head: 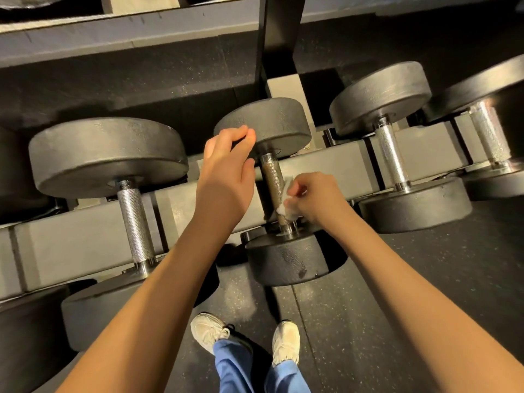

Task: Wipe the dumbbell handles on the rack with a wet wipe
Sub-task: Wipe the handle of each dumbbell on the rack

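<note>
Several black round-headed dumbbells lie across the grey rack [85, 234]. The middle dumbbell [286, 259] has a knurled metal handle [270, 173] that looks darker than its neighbours. My right hand [314, 198] pinches a small crumpled white wet wipe [285, 205] against the lower right side of that handle. My left hand [226, 158] hovers at the far head [263, 123] of the same dumbbell, fingers loosely curved, fingertips at its edge, holding nothing.
A bigger dumbbell with a bright handle [136, 228] lies to the left, two more handles [390, 154] [489, 134] to the right. An upper shelf [127, 26] and a black upright post [280, 32] stand behind. My white shoes [209, 331] stand on speckled rubber floor.
</note>
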Tool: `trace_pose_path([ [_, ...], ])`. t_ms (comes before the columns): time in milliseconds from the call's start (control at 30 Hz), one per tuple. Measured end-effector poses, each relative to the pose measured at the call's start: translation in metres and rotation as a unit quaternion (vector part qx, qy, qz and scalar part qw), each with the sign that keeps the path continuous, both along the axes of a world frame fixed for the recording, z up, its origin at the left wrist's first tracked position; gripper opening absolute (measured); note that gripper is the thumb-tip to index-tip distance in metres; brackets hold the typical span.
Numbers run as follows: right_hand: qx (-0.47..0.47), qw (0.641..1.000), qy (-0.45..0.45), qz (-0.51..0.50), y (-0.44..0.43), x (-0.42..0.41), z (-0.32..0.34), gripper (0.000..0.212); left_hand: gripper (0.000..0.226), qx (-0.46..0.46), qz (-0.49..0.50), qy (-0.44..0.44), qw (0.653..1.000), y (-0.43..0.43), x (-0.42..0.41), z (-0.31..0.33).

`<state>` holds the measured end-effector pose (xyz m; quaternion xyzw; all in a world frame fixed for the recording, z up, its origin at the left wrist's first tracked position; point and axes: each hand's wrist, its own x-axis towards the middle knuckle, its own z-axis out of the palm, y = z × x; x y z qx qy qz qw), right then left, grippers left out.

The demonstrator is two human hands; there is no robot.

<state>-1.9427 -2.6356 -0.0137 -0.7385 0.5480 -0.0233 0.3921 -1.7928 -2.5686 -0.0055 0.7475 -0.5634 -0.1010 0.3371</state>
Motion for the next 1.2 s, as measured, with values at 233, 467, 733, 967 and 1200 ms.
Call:
trace_pose_path([
  [233, -0.023, 0.998, -0.046, -0.022, 0.001, 0.002, -0.002, 0.009, 0.041, 0.012, 0.004, 0.003, 1.000, 0.000, -0.001, 0.002],
  [467, -0.102, 0.990, -0.080, -0.062, -0.011, 0.025, -0.006, 0.021, 0.041, 0.019, -0.010, -0.001, 1.000, 0.001, 0.002, 0.002],
  [733, -0.033, 0.997, -0.057, -0.028, -0.005, 0.010, -0.004, 0.011, 0.044, 0.026, -0.016, 0.013, 0.999, 0.001, 0.003, 0.003],
  [967, -0.085, 0.989, -0.097, -0.065, -0.003, 0.020, -0.010, 0.012, 0.047, 0.036, -0.038, 0.002, 0.999, 0.001, 0.010, 0.003],
  [1200, -0.030, 0.997, 0.042, 0.050, 0.012, 0.002, 0.004, 0.012, 0.048, 0.064, -0.039, 0.008, 0.997, 0.001, 0.010, 0.011],
])
